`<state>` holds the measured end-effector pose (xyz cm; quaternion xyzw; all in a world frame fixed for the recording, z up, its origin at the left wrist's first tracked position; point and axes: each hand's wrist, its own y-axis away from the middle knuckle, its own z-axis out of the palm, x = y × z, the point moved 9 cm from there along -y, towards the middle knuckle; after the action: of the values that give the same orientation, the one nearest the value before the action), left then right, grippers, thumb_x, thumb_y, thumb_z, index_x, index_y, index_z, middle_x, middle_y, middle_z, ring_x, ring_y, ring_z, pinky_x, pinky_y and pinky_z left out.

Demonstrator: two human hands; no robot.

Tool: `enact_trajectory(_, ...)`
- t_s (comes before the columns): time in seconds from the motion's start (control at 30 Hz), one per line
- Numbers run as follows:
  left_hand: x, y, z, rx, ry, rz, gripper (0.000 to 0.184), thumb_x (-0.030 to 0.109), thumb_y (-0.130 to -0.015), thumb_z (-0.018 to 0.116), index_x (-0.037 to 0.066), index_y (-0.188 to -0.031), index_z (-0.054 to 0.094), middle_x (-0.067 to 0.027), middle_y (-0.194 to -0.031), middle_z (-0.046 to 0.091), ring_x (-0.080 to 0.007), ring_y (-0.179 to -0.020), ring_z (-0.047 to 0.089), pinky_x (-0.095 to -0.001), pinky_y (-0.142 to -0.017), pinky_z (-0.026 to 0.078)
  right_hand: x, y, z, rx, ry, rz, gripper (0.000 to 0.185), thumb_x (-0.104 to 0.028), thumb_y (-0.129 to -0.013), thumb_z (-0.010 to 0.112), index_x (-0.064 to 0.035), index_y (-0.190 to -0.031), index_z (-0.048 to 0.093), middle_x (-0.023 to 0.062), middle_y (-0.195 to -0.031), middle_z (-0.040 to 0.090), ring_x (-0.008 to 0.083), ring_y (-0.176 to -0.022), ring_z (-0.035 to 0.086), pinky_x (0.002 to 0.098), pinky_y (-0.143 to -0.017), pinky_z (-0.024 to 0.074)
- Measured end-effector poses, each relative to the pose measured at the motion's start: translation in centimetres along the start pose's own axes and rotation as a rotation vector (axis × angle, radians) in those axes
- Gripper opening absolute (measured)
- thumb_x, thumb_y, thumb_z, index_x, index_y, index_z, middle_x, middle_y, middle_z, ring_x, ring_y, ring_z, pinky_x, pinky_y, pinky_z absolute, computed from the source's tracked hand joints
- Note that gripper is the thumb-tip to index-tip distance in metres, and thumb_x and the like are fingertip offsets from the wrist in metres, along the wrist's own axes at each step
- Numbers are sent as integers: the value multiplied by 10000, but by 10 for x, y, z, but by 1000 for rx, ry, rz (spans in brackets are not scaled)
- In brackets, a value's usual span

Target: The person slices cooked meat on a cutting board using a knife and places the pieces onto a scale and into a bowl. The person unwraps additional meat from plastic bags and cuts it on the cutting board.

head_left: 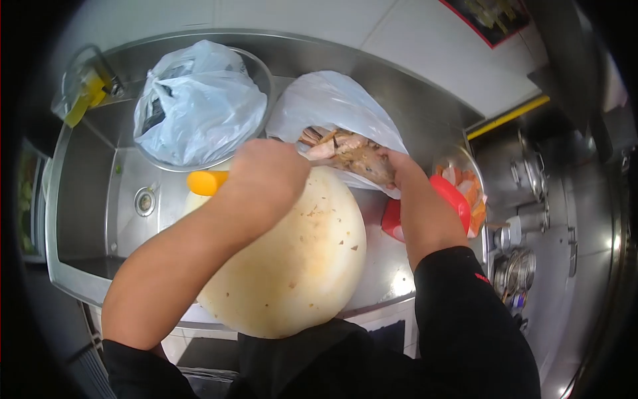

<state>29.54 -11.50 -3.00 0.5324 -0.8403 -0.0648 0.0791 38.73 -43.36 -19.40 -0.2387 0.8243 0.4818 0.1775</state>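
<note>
My left hand [269, 176] is closed in a fist above the round cream cutting board [286, 266]. An orange handle [207, 183] sticks out on its left, and a thin grey blade-like edge shows on its right, so it appears to grip a knife. My right hand [399, 166] curls around the right end of a brownish piece of fish or meat [364, 165], its fingers partly hidden. That piece lies at the mouth of a white plastic bag [335, 100], with more pieces inside. Small brown scraps dot the board.
Another tied white bag [203, 106] sits in a metal basin [262, 70] at the left, by the sink drain [144, 201]. A red plastic object [392, 219] and a bowl of orange-pink pieces [475, 193] are near my right forearm. Pots [528, 173] stand farther right.
</note>
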Motion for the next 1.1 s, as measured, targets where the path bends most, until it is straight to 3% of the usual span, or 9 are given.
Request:
enact_trajectory(0.2,-6,-5,0,-41,-43,20,205,105,-909,570,101,-999,754,-150,-946,742,-344,-902,732,-451,-778,585,41,-71,-13,197,-927,-239,356,-260,-957,659,-85,-1264,618,101,-1215,660,269,-1074,663,485,-926,562)
enact_trajectory(0.23,-9,-5,-1,-22,-46,11,204,110,-909,570,104,-1010,747,-152,-943,739,-349,-900,728,-454,-779,583,37,-70,-3,173,-1022,-285,323,-195,-1003,581,-58,-1296,583,100,-1278,632,293,-1117,651,522,-984,540)
enact_trajectory(0.33,-19,1,-4,15,-39,-17,201,128,-904,574,111,-1033,727,-162,-926,729,-362,-893,718,-460,-780,575,31,-72,10,32,-1107,-312,386,-278,-984,624,-95,-1321,583,131,-1313,604,298,-1126,649,493,-949,550)
enact_trajectory(0.43,-36,7,-12,72,-63,-51,167,157,-887,603,112,-1008,709,-184,-876,714,-378,-868,706,-474,-761,567,34,-21,22,-31,-1114,-76,327,-210,-1018,532,-82,-1319,545,142,-1318,595,338,-1170,632,574,-963,529)
enact_trajectory(0.53,-38,11,-45,80,-213,-1,142,157,-878,624,121,-988,707,-172,-834,709,-378,-839,707,-480,-735,569,30,32,30,-60,-901,29,275,-196,-1034,472,-159,-1293,555,127,-1302,612,317,-1200,613,550,-968,528)
enact_trajectory(0.63,-40,20,-70,123,-349,-29,120,175,-878,660,136,-978,714,-148,-794,698,-360,-802,706,-472,-704,573,43,32,50,-176,-905,29,302,-183,-1038,449,-143,-1329,518,137,-1334,580,338,-1216,599,559,-995,520)
enact_trajectory(0.73,-36,29,-95,155,-456,-30,110,184,-867,695,142,-965,721,-134,-793,702,-344,-795,708,-459,-701,579,51,60,69,-215,-1066,61,313,-190,-1054,405,-90,-1338,491,163,-1381,536,355,-1244,567,566,-1042,488)
enact_trajectory(1.0,19,44,-184,360,-669,-5,100,145,-837,744,137,-936,740,-114,-791,709,-321,-794,713,-440,-711,587,29,90,89,-534,-1387,38,384,-248,-1053,452,-77,-1397,461,165,-1417,508,372,-1295,514,529,-1053,500)
enact_trajectory(1.1,43,51,-203,345,-798,35,134,54,-826,737,114,-945,747,-119,-787,708,-303,-777,716,-406,-687,581,19,96,107,-615,-1475,6,401,-228,-1038,458,-64,-1404,453,173,-1428,500,371,-1297,513,531,-1058,496)
